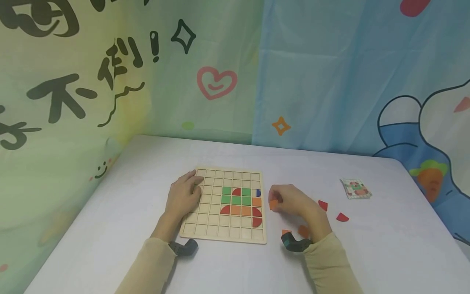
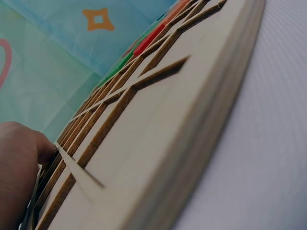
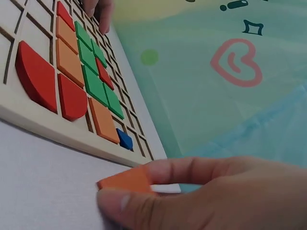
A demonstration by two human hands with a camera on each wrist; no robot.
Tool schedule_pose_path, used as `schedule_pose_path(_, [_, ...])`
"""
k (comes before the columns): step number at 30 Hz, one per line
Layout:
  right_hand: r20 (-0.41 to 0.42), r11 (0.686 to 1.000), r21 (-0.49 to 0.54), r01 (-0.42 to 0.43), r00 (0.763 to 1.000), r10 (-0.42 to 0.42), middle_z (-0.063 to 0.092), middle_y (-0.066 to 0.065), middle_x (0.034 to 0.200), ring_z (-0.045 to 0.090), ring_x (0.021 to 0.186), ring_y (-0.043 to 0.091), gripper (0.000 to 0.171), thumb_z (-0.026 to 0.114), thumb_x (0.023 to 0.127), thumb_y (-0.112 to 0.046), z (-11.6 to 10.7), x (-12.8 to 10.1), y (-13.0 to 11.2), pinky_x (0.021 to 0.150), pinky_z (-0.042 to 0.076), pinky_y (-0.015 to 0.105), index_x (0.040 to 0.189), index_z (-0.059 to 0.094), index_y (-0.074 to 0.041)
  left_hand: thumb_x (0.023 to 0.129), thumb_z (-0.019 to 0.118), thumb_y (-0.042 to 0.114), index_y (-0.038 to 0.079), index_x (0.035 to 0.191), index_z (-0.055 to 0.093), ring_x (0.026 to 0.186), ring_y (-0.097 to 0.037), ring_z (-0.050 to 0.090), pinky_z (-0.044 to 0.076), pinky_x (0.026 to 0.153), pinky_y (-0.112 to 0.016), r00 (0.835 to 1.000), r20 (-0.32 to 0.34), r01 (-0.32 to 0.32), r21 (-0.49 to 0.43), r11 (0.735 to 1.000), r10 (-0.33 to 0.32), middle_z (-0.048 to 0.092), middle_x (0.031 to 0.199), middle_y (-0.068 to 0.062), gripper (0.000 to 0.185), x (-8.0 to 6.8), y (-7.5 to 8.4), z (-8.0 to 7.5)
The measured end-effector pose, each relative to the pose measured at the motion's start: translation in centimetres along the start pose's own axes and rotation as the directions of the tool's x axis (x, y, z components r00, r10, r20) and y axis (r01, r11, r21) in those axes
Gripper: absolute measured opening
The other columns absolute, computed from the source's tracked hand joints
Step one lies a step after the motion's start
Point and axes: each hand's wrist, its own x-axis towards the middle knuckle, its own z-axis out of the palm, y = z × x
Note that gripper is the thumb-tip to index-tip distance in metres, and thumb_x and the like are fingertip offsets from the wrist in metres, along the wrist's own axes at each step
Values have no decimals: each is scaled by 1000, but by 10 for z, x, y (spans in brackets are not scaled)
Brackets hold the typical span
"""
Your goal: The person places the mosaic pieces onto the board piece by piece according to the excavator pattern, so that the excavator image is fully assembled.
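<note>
A square wooden grid board [image 1: 224,239] lies on the table, with green, orange, red and blue tiles set in its right half. My left hand [image 1: 183,196] rests on the board's left side, fingers and thumb lying over the grid. To the right of the board, my right hand [image 1: 293,199] pinches an orange square tile [image 3: 127,181] between thumb and forefinger, just off the board's rim. On the board, a blue tile [image 3: 124,139] sits beside an orange tile [image 3: 103,120] near that rim. Two red rounded tiles [image 3: 36,76] lie at the near right corner area.
Loose orange tiles [image 1: 303,231] lie by the right wrist, partly hidden by its black wrist camera [image 1: 295,243]. Two red quarter-round tiles [image 1: 342,217] lie farther right. A small stack of picture cards [image 1: 356,189] stands behind them. A printed curtain [image 1: 312,81] hangs behind the table.
</note>
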Motion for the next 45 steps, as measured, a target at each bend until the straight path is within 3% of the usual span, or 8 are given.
schedule_pose_path(4, [-50, 999, 26, 41, 998, -40, 64, -6, 83, 55, 83, 14, 16, 77, 78, -14, 0, 2, 2, 79, 51, 30, 87, 65, -19, 88, 49, 19, 17, 121, 64, 137, -28, 41, 29, 115, -52, 1000, 8, 2, -2, 1000, -2, 47, 145, -5, 36, 0, 0, 2])
schedule_pose_path(9, [-52, 980, 93, 174, 984, -170, 69, -8, 86, 58, 80, 10, 18, 78, 77, -22, -2, 1, -5, 78, 52, 29, 93, 70, -20, 88, 48, 20, 18, 122, 63, 137, -27, 40, 29, 115, -52, 1000, 14, 9, 13, 1000, -9, 47, 146, -4, 37, 1, -1, 2])
schedule_pose_path(16, [74, 949, 229, 219, 968, -241, 70, -6, 83, 63, 72, 7, 12, 74, 81, -15, 12, 4, -28, 70, 52, 22, 92, 73, -15, 88, 48, 20, 17, 121, 63, 136, -28, 41, 29, 114, -52, 1000, 2, 3, 16, 1000, -3, 47, 145, -4, 37, 1, -1, 1])
schedule_pose_path(19, [94, 947, 210, 245, 959, -269, 69, -6, 77, 63, 69, 5, 9, 74, 80, -14, 20, 5, -35, 68, 53, 21, 89, 72, -13, 88, 49, 20, 18, 121, 64, 136, -27, 41, 29, 114, -52, 1000, 2, 4, 12, 1000, -4, 47, 145, -4, 37, 1, -1, 1])
schedule_pose_path(28, [63, 970, 125, 207, 974, -216, 64, -6, 67, 59, 61, 7, 8, 77, 77, -10, 30, 2, -50, 58, 52, 20, 81, 70, -13, 88, 50, 20, 17, 121, 64, 137, -28, 40, 29, 115, -52, 1000, 13, 1, 4, 1000, -1, 47, 145, -5, 37, 0, 0, -1])
schedule_pose_path(38, [84, 970, 124, 209, 972, -220, 63, -4, 64, 60, 57, 10, 11, 76, 77, -5, 31, 0, -57, 54, 51, 21, 74, 67, -11, 88, 49, 21, 18, 122, 64, 137, -28, 39, 28, 115, -53, 1000, 16, 6, 14, 1000, -7, 47, 146, -4, 37, 1, -3, -1])
schedule_pose_path(45, [74, 957, 164, 239, 965, -253, 64, -7, 73, 60, 67, 9, 9, 75, 80, -15, 23, 3, -39, 63, 52, 24, 87, 70, -17, 87, 49, 20, 17, 122, 63, 137, -29, 40, 29, 114, -54, 1000, 19, 1, 10, 1000, -1, 47, 145, -5, 37, 1, -2, 1])
